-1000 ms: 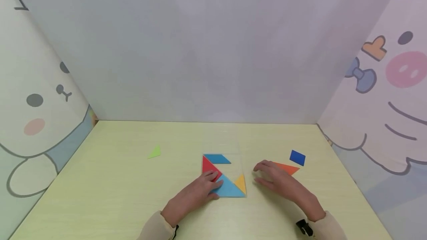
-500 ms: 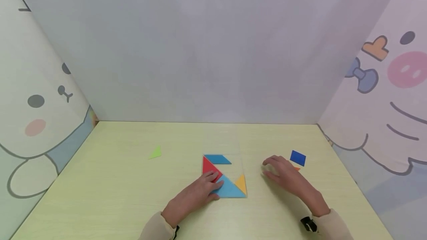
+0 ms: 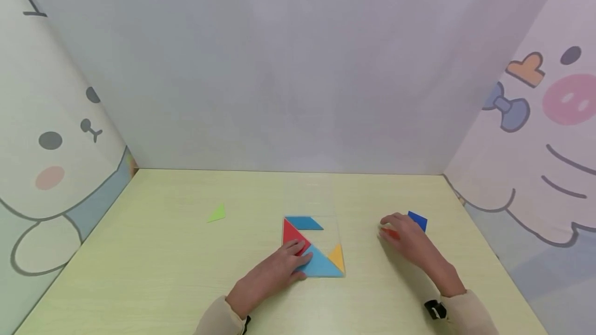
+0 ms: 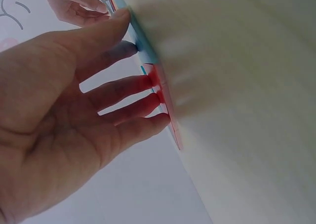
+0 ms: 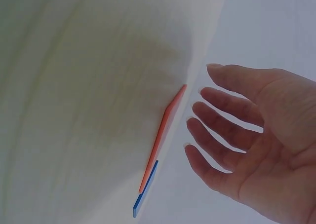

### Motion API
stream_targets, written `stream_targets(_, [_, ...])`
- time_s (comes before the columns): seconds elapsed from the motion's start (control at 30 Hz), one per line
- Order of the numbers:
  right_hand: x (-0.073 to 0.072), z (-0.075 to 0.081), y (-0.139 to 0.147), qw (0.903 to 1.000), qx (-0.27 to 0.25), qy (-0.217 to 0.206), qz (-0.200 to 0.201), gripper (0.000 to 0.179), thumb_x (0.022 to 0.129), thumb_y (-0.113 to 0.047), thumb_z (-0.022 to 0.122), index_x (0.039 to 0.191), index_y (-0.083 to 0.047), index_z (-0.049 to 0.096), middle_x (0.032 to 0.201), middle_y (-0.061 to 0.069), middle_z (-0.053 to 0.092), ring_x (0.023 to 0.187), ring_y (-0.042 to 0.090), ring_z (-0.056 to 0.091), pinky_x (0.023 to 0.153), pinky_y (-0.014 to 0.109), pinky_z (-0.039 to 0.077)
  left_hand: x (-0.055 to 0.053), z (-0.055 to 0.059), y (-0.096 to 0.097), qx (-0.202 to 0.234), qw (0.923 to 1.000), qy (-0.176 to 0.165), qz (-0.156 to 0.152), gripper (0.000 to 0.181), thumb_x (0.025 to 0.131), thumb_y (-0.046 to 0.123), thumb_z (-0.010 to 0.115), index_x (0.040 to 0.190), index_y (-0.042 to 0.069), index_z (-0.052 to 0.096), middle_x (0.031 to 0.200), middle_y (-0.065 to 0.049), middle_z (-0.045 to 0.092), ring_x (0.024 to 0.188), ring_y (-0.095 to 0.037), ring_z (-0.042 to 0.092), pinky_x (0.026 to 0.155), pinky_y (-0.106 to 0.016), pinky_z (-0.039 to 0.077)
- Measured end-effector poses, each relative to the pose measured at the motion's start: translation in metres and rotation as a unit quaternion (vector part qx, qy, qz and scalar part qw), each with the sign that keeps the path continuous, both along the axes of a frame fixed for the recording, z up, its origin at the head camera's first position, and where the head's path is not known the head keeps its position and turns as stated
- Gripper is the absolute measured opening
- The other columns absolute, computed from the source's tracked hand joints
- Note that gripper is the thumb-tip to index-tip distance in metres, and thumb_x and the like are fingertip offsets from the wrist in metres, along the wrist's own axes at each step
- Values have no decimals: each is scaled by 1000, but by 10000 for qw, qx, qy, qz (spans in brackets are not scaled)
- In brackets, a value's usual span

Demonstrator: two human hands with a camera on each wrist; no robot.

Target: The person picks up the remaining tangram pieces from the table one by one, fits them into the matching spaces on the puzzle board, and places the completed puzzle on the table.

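In the head view my left hand (image 3: 279, 262) rests on flat tangram pieces, its fingertips pressing a red triangle (image 3: 291, 230) and a light blue triangle (image 3: 322, 267). The left wrist view shows these fingers extended, with the thumb at the light blue triangle's edge. My right hand (image 3: 412, 240) hovers over an orange triangle (image 3: 390, 232), partly covering it. In the right wrist view its fingers (image 5: 212, 130) are loosely bent and apart from the orange triangle (image 5: 163, 135), with nothing held. A dark blue square (image 3: 420, 219) lies just behind that hand.
A yellow triangle (image 3: 337, 257) sits at the light blue triangle's right, and a blue four-sided piece (image 3: 302, 223) behind the red one. A faint clear tray (image 3: 326, 216) outlines this group. A green triangle (image 3: 218, 214) lies to the left on the table (image 3: 163, 262).
My right hand has moved to the right, over the orange triangle and close to the dark blue square. The left hand has stayed on the red and light blue triangles.
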State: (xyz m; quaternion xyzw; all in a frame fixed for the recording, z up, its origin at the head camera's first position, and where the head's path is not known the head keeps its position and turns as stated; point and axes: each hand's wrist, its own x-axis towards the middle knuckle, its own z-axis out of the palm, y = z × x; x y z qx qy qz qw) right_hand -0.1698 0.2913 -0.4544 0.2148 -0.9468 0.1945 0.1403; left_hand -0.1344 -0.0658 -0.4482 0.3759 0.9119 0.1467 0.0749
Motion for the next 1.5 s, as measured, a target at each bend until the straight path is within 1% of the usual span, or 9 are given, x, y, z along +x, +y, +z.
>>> stream_targets(0.17, [-2, -2, 7, 9999, -15, 64, -139, 21, 83, -3, 84, 100, 1, 71, 97, 13, 70, 88, 31, 66, 74, 44, 57, 2, 0, 0, -28, 9999, 110, -31, 50, 94, 25, 76, 140, 7, 64, 146, -14, 57, 137, -32, 50, 108, -36, 48])
stream_targets(0.23, [-2, -2, 9, 9996, 51, 40, -281, 23, 83, -3, 84, 100, 3, 71, 98, 15, 70, 89, 33, 66, 75, 46, 57, 2, 0, -1, -22, 9999, 125, -45, 50, 94, 24, 76, 140, 7, 64, 145, -14, 57, 137, -32, 50, 108, -36, 48])
stream_targets(0.33, [-2, -1, 13, 9984, 159, -125, -536, 24, 83, -1, 83, 102, 6, 71, 102, 20, 69, 92, 39, 64, 79, 53, 55, 2, 0, -1, -11, 9999, 153, -64, 50, 94, 24, 76, 140, 7, 64, 145, -14, 57, 137, -32, 50, 108, -35, 48])
stream_targets(0.47, [-1, 1, 18, 9957, 148, -407, -822, 26, 85, -2, 80, 107, 7, 69, 107, 25, 66, 94, 43, 61, 79, 61, 52, 2, -2, -3, -9, 9995, 292, -152, 48, 95, 24, 75, 139, 6, 65, 144, -14, 58, 136, -32, 51, 108, -35, 47])
stream_targets(0.63, [-3, 4, 25, 9928, 144, -655, -992, 32, 89, -6, 78, 113, 11, 67, 111, 31, 63, 97, 48, 60, 82, 64, 52, 4, -3, -4, 7, 9986, 464, -235, 47, 96, 23, 74, 138, 5, 65, 142, -15, 59, 134, -33, 52, 108, -35, 48])
stream_targets(0.87, [-8, 5, 38, 9847, 231, -1151, -1286, 42, 90, -10, 77, 122, 13, 61, 118, 38, 57, 101, 55, 56, 79, 69, 52, 4, -2, -3, -22, 9990, 396, -191, 47, 96, 23, 74, 139, 5, 65, 143, -15, 58, 135, -33, 51, 108, -35, 47])
stream_targets(1.03, [-11, 7, 48, 9800, 329, -1376, -1399, 44, 92, -13, 75, 123, 14, 58, 117, 40, 55, 100, 56, 54, 77, 70, 50, 4, -1, -2, -52, 9994, 327, -137, 47, 97, 23, 73, 140, 6, 64, 145, -14, 57, 136, -32, 50, 108, -35, 47])
stream_targets(1.27, [-15, 8, 59, 9732, 411, -1708, -1481, 49, 95, -15, 72, 127, 18, 54, 120, 42, 51, 102, 57, 52, 77, 68, 51, 3, 0, -2, -16, 9993, 339, -155, 47, 96, 23, 73, 139, 5, 64, 144, -14, 58, 136, -33, 51, 108, -36, 47])
stream_targets(1.5, [-15, 11, 63, 9717, 533, -1772, -1467, 48, 96, -14, 71, 125, 19, 54, 118, 43, 52, 101, 57, 52, 78, 67, 52, 3, 1, -1, 21, 9990, 391, -210, 47, 96, 22, 74, 138, 5, 65, 143, -15, 58, 135, -33, 51, 108, -35, 48])
